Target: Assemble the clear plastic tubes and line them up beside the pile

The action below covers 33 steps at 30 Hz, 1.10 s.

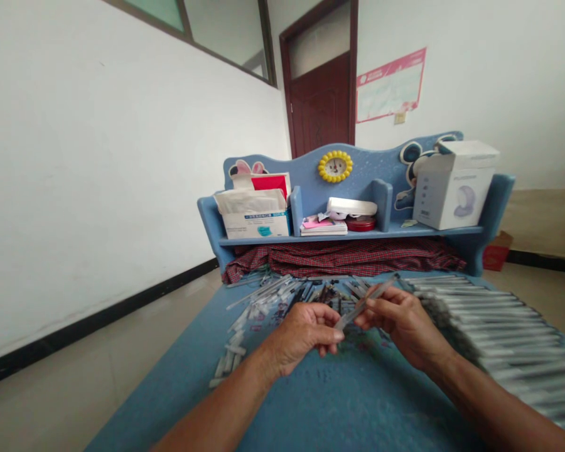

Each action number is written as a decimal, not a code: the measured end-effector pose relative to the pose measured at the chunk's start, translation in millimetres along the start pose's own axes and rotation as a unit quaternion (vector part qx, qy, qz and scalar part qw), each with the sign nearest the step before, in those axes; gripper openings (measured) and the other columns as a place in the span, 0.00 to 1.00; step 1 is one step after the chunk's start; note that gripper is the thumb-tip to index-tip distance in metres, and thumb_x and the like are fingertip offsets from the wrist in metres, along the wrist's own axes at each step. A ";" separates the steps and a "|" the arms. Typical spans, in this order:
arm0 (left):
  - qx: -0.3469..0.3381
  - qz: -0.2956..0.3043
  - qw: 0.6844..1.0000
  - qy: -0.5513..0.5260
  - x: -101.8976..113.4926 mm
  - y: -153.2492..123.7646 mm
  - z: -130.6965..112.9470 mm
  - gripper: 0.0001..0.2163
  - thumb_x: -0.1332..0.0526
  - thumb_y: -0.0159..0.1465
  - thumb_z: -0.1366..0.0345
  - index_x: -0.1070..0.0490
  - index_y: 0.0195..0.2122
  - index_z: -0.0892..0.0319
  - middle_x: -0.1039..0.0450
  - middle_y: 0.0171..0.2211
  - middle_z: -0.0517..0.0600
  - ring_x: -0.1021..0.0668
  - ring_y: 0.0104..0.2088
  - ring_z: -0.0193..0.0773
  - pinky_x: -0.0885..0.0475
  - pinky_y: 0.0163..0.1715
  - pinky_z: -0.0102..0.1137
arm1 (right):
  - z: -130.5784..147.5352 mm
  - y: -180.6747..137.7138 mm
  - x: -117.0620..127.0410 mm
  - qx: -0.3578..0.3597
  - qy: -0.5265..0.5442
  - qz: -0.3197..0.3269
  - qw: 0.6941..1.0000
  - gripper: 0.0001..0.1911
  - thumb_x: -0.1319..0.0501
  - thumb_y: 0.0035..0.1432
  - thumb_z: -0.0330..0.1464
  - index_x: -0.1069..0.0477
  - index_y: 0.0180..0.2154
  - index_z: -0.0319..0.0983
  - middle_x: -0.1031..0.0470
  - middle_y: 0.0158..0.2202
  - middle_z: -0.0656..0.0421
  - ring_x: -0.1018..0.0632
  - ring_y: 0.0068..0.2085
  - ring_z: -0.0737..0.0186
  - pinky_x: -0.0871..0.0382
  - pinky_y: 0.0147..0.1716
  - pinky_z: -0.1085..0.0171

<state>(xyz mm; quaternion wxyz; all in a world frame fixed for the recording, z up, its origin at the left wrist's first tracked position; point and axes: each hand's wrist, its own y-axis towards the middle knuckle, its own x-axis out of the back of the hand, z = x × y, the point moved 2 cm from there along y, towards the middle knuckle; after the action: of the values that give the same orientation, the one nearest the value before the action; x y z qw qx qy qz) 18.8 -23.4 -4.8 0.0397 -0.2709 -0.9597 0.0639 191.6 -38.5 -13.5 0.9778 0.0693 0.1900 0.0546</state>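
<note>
Between my two hands a translucent pen (363, 304) is held at a slant, its far end with a dark tip pointing up to the right. The near end is pinched by the thumb and fingers of my left hand (306, 333). My right hand (402, 317) grips the same pen further up its barrel. Behind my hands lies a spread of loose pen parts (317, 292), some dark, some clear. Small whitish caps or tubes (233, 355) are scattered left of my left hand. A long row of similar pens (499, 333) lies side by side at the right.
The blue table (358, 395) carries a blue shelf (405, 237) at the back. On it stand a mask box (258, 223), a white carton (456, 188) and a yellow flower clock (335, 166). Checked cloth (348, 258) is bunched beneath. A white wall (98, 157) rises at the left.
</note>
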 end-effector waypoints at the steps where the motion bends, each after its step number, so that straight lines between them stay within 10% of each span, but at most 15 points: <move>1: 0.000 -0.007 1.000 -0.001 0.6 0.4 0.4 0.08 0.35 0.47 0.70 0.29 0.29 0.65 0.32 0.16 0.43 0.31 0.17 0.26 0.40 0.17 0.22 | 0.1 -0.2 0.0 0.001 -0.008 0.000 1.000 0.08 0.36 0.45 0.32 0.34 0.28 0.36 0.25 0.20 0.58 0.24 0.22 0.64 0.35 0.24 0.68; 33: -0.003 -0.021 0.995 -0.095 -1.1 -1.0 8.9 0.05 0.39 0.51 0.66 0.34 0.27 0.61 0.32 0.13 0.44 0.40 0.08 0.23 0.51 0.09 0.20 | -18.0 -5.0 -13.5 -0.043 0.067 -0.003 0.997 0.15 0.33 0.45 0.38 0.35 0.28 0.35 0.24 0.21 0.57 0.24 0.19 0.62 0.34 0.20 0.68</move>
<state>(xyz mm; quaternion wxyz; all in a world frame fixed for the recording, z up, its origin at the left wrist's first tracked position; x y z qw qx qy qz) 18.3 -25.7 -13.5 -0.0510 -0.2432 -0.9649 0.0853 172.7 -43.2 -25.9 0.9651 0.0232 0.2526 0.0645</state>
